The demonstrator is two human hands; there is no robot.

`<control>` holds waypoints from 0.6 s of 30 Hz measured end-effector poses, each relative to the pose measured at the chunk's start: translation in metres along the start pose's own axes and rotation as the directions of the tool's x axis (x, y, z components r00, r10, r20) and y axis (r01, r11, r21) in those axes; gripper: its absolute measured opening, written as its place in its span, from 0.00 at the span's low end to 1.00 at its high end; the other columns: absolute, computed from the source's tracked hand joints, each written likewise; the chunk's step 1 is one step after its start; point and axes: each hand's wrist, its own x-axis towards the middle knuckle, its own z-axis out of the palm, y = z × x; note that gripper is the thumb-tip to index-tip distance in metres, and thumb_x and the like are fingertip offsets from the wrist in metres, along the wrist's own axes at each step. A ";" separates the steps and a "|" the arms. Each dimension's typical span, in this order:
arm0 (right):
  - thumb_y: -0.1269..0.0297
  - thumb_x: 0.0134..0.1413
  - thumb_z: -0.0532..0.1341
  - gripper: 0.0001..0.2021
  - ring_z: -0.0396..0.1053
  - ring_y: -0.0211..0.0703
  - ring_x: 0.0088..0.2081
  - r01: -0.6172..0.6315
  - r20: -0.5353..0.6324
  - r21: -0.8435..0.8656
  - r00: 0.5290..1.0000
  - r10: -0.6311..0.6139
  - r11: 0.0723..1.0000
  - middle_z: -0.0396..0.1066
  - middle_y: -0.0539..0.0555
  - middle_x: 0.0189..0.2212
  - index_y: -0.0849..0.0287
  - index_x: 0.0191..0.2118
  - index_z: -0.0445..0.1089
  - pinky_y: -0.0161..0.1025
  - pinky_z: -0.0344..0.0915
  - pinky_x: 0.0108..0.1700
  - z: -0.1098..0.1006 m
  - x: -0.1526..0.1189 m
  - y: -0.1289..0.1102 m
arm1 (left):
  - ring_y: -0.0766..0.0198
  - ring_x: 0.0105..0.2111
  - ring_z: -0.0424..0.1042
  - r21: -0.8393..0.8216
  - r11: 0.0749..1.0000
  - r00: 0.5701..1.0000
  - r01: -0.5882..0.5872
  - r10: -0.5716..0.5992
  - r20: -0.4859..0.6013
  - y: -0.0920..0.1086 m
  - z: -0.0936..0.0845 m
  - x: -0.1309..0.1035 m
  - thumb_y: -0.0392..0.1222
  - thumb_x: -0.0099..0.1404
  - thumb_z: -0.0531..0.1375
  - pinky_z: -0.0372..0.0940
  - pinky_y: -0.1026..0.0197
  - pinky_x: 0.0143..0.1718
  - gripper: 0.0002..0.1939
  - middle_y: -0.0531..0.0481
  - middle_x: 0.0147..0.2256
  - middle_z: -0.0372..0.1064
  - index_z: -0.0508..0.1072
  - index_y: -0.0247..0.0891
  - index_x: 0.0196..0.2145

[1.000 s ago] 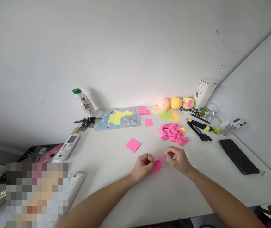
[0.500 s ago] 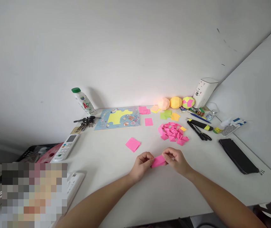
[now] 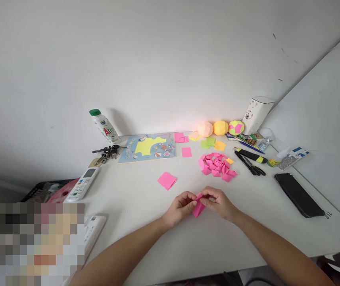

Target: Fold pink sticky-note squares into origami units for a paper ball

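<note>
A folded pink paper (image 3: 198, 210) is pinched between both hands above the white table. My left hand (image 3: 181, 207) grips its left side with thumb and fingers. On the right side, my right hand (image 3: 218, 202) holds its upper edge. To the upper left of my hands lies a small stack of pink square notes (image 3: 166, 180). Behind my right hand is a pile of folded pink paper pieces (image 3: 216, 166). A single pink note (image 3: 187, 152) lies farther back.
Along the wall stand three paper balls (image 3: 220, 128), a white container (image 3: 257, 115) and a bottle (image 3: 106, 127). Scissors (image 3: 250, 163) and a black pouch (image 3: 299, 195) lie right. A sticker sheet (image 3: 122, 155), keys (image 3: 108, 153) and a remote (image 3: 83, 184) lie left.
The pink paper has turned from lying crosswise to pointing down toward me. My hands have come closer together at its upper end.
</note>
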 end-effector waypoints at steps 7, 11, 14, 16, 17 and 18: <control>0.63 0.56 0.57 0.07 0.66 0.41 0.34 0.078 0.011 -0.032 0.997 -0.077 0.996 0.69 0.53 0.31 0.56 0.37 0.72 0.37 0.65 0.34 0.002 0.000 0.004 | 0.68 0.28 0.62 0.018 0.999 0.999 -0.027 0.026 0.047 0.000 -0.001 0.001 0.52 0.56 0.60 0.58 0.62 0.31 0.16 0.52 0.26 0.63 0.66 0.35 0.28; 0.66 0.55 0.57 0.09 0.67 0.41 0.34 0.086 0.005 -0.039 0.996 -0.086 0.996 0.70 0.54 0.33 0.56 0.40 0.71 0.36 0.65 0.34 0.002 -0.001 0.004 | 0.67 0.29 0.65 -0.029 0.999 0.993 -0.042 0.044 0.110 -0.003 0.000 0.002 0.48 0.55 0.63 0.60 0.61 0.32 0.15 0.51 0.28 0.65 0.64 0.35 0.30; 0.68 0.53 0.57 0.10 0.67 0.40 0.34 0.048 -0.003 -0.050 0.999 -0.048 0.998 0.70 0.53 0.33 0.57 0.41 0.71 0.37 0.66 0.36 0.003 -0.001 0.005 | 0.66 0.30 0.67 -0.036 0.998 0.990 -0.061 0.065 0.123 -0.004 0.002 0.002 0.45 0.55 0.64 0.61 0.59 0.34 0.15 0.49 0.32 0.65 0.63 0.36 0.34; 0.68 0.52 0.58 0.11 0.66 0.40 0.33 0.022 -0.017 -0.051 1.000 -0.023 0.998 0.69 0.52 0.31 0.57 0.43 0.70 0.37 0.66 0.36 0.004 -0.001 0.006 | 0.66 0.30 0.67 -0.019 0.997 0.990 -0.073 0.075 0.118 -0.005 0.002 0.002 0.43 0.55 0.64 0.62 0.59 0.34 0.16 0.49 0.33 0.65 0.62 0.37 0.37; 0.68 0.52 0.58 0.11 0.66 0.40 0.32 0.013 -0.026 -0.051 1.000 -0.014 0.999 0.69 0.52 0.30 0.57 0.43 0.70 0.37 0.66 0.36 0.004 -0.001 0.006 | 0.67 0.30 0.67 -0.005 0.997 0.991 -0.081 0.081 0.109 -0.005 0.002 0.001 0.42 0.55 0.64 0.62 0.59 0.34 0.17 0.50 0.33 0.64 0.62 0.38 0.38; 0.67 0.52 0.58 0.12 0.66 0.39 0.32 0.005 -0.036 -0.051 0.999 -0.007 0.999 0.68 0.51 0.29 0.57 0.43 0.69 0.37 0.66 0.36 0.004 -0.001 0.007 | 0.67 0.30 0.67 0.008 0.996 0.991 -0.087 0.086 0.097 -0.005 0.002 0.001 0.41 0.55 0.64 0.61 0.59 0.34 0.17 0.50 0.33 0.64 0.62 0.38 0.39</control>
